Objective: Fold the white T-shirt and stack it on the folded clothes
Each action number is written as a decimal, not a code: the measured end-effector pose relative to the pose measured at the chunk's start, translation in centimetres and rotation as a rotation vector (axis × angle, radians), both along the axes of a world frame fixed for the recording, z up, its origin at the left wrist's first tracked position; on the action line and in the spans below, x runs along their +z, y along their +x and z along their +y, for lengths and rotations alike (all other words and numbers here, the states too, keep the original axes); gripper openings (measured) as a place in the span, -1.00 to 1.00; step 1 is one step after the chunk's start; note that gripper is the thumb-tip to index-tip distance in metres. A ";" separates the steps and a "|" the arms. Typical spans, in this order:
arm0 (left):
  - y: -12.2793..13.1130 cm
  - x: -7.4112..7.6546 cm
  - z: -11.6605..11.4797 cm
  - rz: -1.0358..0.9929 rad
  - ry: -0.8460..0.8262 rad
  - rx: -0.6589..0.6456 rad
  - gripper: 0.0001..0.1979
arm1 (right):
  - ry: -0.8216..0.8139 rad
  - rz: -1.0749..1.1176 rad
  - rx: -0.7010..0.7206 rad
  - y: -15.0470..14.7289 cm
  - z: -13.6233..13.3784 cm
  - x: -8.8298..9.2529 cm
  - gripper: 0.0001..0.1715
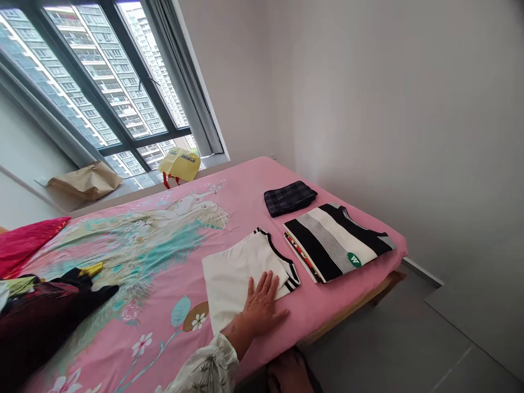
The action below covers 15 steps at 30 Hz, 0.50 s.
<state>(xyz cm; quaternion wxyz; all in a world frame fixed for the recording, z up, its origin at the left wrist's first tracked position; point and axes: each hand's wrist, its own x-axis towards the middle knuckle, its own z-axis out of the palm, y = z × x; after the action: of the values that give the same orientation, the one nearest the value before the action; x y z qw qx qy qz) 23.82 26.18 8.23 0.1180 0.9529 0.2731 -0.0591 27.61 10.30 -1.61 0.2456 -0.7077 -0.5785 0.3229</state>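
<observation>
My left hand (pixel 262 308) lies palm down, fingers spread, on a folded white shirt (pixel 233 267) with black-and-white striped trim at its neck and sleeve. The thumb points right, over the pink sheet. Just to the right, a stack of folded clothes is topped by a black, white and grey striped top (pixel 333 237) with a green round badge. Behind that stack sits a folded dark plaid garment (pixel 290 197). My right hand is out of view.
A pink bed sheet (pixel 241 196) with a peacock print covers the bed. Dark clothes (pixel 49 316) lie heaped at left by a red pillow (pixel 28 240). A brown paper bag (pixel 88 181) and a yellow bag (pixel 180 162) stand on the sill. Walls bound the far side.
</observation>
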 end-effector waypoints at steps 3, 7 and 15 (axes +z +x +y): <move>-2.0 0.7 -1.8 -0.057 -0.030 -0.052 -0.23 | 0.036 0.002 -0.014 -0.2 -0.6 0.7 -0.72; -4.6 1.9 -0.8 -0.150 0.034 0.062 -0.48 | 0.087 0.019 -0.036 -0.6 -1.1 0.9 -0.72; -7.2 1.2 5.2 0.012 0.117 0.426 -0.36 | 0.102 -0.018 -0.046 -1.0 -1.1 -0.1 -0.73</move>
<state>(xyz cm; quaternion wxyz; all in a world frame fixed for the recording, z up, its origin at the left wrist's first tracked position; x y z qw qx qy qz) 16.62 31.36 9.48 0.0705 0.8786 0.4719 -0.0224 26.64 9.16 -1.72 0.2834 -0.7102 -0.5801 0.2807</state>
